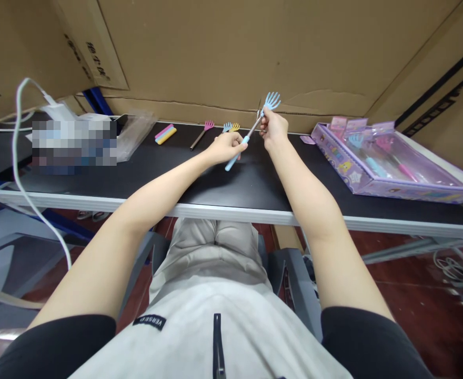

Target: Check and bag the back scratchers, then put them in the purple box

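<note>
One blue back scratcher (255, 126): left hand (224, 148) grasps its grip (232, 161), apparently fitted; right hand (274, 128) pinches just below its claw. Beyond left hand: blue claw (227, 127), yellow claw (235, 127). Left of it: pink scratcher (208, 126), bare-rodded; three loose sleeves (165, 134), apparently unfitted. Right of right hand: box (413, 191) containing scratchers

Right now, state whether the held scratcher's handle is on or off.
On: the blue handle sits on the near end of the metal rod; how firmly, I cannot tell.
</note>
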{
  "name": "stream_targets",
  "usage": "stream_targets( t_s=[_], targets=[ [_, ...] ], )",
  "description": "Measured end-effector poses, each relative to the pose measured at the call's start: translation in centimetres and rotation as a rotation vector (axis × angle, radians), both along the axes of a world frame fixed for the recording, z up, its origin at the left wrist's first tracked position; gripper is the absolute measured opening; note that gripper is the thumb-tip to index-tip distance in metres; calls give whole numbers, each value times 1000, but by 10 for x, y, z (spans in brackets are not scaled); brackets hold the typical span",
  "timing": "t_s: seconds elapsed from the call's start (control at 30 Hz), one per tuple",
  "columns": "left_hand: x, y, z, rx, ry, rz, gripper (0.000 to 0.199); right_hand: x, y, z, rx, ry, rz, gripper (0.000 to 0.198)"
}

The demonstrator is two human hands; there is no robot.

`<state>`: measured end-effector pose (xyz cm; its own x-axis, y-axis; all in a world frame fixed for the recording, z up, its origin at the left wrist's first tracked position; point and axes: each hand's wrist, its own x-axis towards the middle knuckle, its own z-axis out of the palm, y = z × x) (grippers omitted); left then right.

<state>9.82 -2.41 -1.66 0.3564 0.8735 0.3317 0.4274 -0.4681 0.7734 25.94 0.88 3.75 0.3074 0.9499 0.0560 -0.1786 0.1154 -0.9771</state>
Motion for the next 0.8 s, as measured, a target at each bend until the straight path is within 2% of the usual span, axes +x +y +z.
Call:
stream_targets(
  t_s=[0.17, 0.3, 0.5, 0.7, 0.8],
  targets=[
    [2, 1, -14, 112, 139, -247, 67, 19, 0, 0, -117, -5, -90, 46],
    [2, -6, -14, 210, 353, -318, 61, 31, 6, -10, -218, -89, -57, 45],
    [5, -19, -6, 234, 634, -241, 74, 23, 7, -24, -272, -254, 93, 40],
    [12, -29, -3, 289, 779, -87, 66, 15, 13, -38, -198, -717, 116, 36],
    [16, -35, -2, 297, 831, -23, 63, 15, 18, -45, -135, -923, 122, 23]
  ],
)
